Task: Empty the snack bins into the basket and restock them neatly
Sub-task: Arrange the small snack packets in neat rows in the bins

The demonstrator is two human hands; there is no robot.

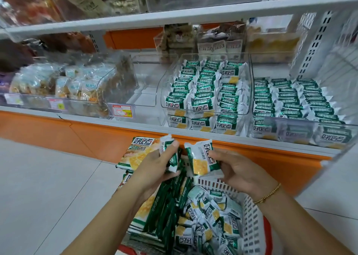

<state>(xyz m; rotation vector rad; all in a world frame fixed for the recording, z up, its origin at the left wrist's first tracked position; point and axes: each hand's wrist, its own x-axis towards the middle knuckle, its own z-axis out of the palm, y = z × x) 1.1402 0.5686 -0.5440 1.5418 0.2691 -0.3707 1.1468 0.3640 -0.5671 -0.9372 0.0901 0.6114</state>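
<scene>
Both hands were over the basket (249, 206), each closed on one small green-and-white packet. The left hand (155, 163) had its fingers curled round a packet (170, 154) held edge-on and nearly upright. The right hand (238, 169) pinched a second packet (201, 159) by its lower right side, printed face toward the camera, long axis upright and leaning a little left. The two packets were just beside each other, not touching as far as could be seen. Below them the basket held a loose heap of the same packets (209, 216), with larger packs (139, 154) stacked along its left side. The relation that mattered was upward and forward: the bins sat on the shelf beyond the hands. The centre bin (163, 84) looked full, its packets standing in three tidy rows with their faces forward. The right bin (271, 68) held rows too, with bare space behind them. The bare-floored bin (147, 92) left of centre lay almost straight ahead of the left hand — that hand was plainly the nearer. If that bin was the target, the packets would probably need to go in upright and face-forward to match the rows next door — the right one already sat close to that pose, while the left one would need a turn about its long axis.
</scene>
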